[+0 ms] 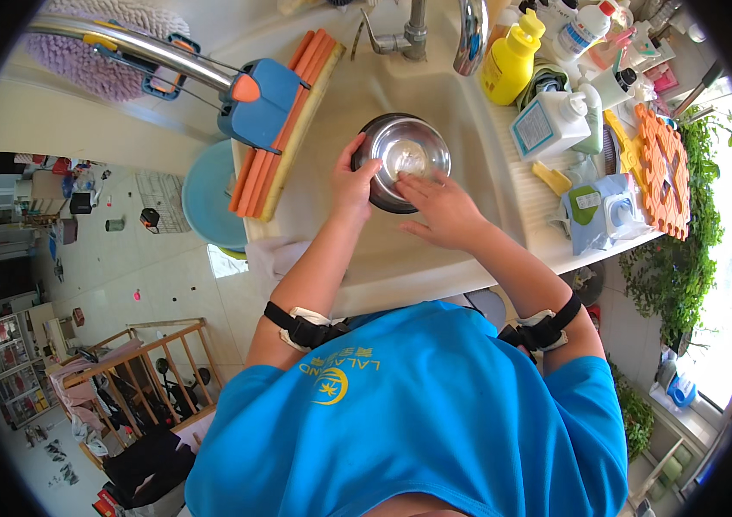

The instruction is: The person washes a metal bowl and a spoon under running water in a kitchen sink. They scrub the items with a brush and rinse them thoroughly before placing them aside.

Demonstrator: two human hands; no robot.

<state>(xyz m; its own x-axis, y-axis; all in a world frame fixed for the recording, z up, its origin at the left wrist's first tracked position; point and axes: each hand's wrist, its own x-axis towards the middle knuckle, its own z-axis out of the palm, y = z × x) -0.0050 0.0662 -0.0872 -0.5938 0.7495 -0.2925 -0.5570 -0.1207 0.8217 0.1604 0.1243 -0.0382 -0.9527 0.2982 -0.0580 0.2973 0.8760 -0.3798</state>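
Over the basin of a cream-coloured sink (405, 249), a round stainless steel bowl (427, 139) with a dark outer rim faces up toward me. Its left edge is in the grip of my left hand (354, 181), thumb on the inner side and fingers around the outside. My right hand (442, 205) reaches across the near right part of the bowl. Its fingertips lie at the inside of the bowl, and the fingers are spread somewhat. Something shiny, possibly water, shows at the bowl's bottom; I cannot tell for sure.
A chrome faucet (415, 32) rises behind the bowl. An orange sponge mop head (282, 129) leans on the sink's left side, above a light blue basin (211, 194). Right of the sink stand a yellow pump bottle (511, 61), a white pump bottle (547, 126) and a pack of wipes (605, 210).
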